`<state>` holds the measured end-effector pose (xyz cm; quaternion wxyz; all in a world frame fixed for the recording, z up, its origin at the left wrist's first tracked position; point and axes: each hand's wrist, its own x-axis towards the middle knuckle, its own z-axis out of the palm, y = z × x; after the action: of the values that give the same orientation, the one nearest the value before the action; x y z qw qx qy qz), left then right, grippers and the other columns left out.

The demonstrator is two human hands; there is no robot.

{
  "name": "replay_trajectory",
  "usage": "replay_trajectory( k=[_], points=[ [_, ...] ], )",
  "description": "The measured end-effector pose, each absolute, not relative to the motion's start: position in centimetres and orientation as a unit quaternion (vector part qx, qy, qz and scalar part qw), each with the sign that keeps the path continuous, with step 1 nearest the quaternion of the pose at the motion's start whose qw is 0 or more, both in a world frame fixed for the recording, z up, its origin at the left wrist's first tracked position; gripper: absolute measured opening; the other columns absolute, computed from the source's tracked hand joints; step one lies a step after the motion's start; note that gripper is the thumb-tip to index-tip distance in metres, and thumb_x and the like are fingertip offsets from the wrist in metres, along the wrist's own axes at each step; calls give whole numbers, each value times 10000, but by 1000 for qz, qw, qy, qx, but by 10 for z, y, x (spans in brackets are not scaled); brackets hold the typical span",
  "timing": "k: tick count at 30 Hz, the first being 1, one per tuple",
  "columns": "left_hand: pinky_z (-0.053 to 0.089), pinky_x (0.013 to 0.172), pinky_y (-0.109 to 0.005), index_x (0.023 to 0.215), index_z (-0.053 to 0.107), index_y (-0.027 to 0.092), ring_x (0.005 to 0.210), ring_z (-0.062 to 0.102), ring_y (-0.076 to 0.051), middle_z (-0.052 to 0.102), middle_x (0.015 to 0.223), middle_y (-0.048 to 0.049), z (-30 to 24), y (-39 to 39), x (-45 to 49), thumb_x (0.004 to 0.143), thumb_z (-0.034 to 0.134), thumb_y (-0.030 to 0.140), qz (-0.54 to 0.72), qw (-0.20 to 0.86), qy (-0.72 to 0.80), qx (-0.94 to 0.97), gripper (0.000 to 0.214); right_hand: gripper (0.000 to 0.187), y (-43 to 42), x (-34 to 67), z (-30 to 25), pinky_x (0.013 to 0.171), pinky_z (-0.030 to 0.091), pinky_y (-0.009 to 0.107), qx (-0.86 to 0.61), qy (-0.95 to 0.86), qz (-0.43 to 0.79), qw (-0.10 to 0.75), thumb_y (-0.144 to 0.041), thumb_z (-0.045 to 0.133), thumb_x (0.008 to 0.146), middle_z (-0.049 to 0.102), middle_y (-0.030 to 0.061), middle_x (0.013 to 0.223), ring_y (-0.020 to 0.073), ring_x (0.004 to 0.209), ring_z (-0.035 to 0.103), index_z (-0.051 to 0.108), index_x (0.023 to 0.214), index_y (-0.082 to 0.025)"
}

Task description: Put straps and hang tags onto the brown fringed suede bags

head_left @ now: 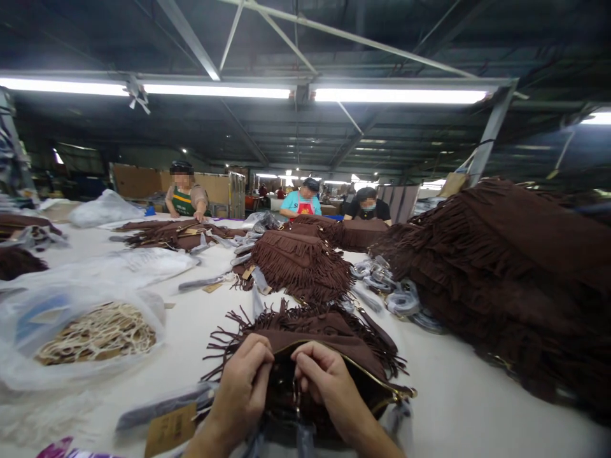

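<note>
At the bag's zippered edge (367, 375), hands (241, 388)

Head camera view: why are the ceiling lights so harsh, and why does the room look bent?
In the head view, the ceiling lights glare almost pure white; the roof beam looks bowed, probably from a wide lens; the brown fringed pile turns dark and soft toward the right edge, while the left hand and right hand stay fairly sharp.

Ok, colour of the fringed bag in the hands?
The fringed bag is dark brown, best seen in the head view.
</note>
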<state>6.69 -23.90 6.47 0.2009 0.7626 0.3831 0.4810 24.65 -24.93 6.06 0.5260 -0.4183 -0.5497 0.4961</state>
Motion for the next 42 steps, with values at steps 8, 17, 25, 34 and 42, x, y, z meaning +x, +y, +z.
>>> replay_trajectory(
  k=[8,17,25,34,42],
  points=[
    [365,371,-188,711,466,208,417,490,-72,693,824,-43,60,-251,89,727,593,369,413,552,352,632,205,388,-243,233,65,422,181,157,-316,-370,618,617,-466,831,626,536,-39,634,50,480,360,644,783,-163],
    [369,390,-170,650,549,173,419,485,-75,598,557,22,57,-243,88,594,608,268,386,621,344,590,125,361,-245,235,67,516,394,176,-261,-400,627,615,-499,772,727,663,32,798,124,689,582,682,842,-169],
    [412,420,-182,662,559,176,435,507,-77,600,557,33,59,-247,84,599,612,269,400,624,356,569,124,334,-251,257,53,450,322,174,-382,-525,540,536,-466,727,780,690,29,761,65,498,458,733,914,-160],
    [404,412,-178,683,516,183,422,499,-80,581,505,42,55,-246,84,635,631,331,396,610,370,578,194,340,-254,239,53,416,369,156,-351,-478,584,555,-463,813,685,662,-6,611,58,421,497,684,729,-152],
    [390,396,-182,713,516,185,399,473,-84,513,463,77,52,-244,85,635,575,323,398,585,392,588,169,318,-258,240,57,669,525,230,-341,-481,576,566,-409,872,626,721,24,782,151,709,651,750,808,-179]
  ],
)
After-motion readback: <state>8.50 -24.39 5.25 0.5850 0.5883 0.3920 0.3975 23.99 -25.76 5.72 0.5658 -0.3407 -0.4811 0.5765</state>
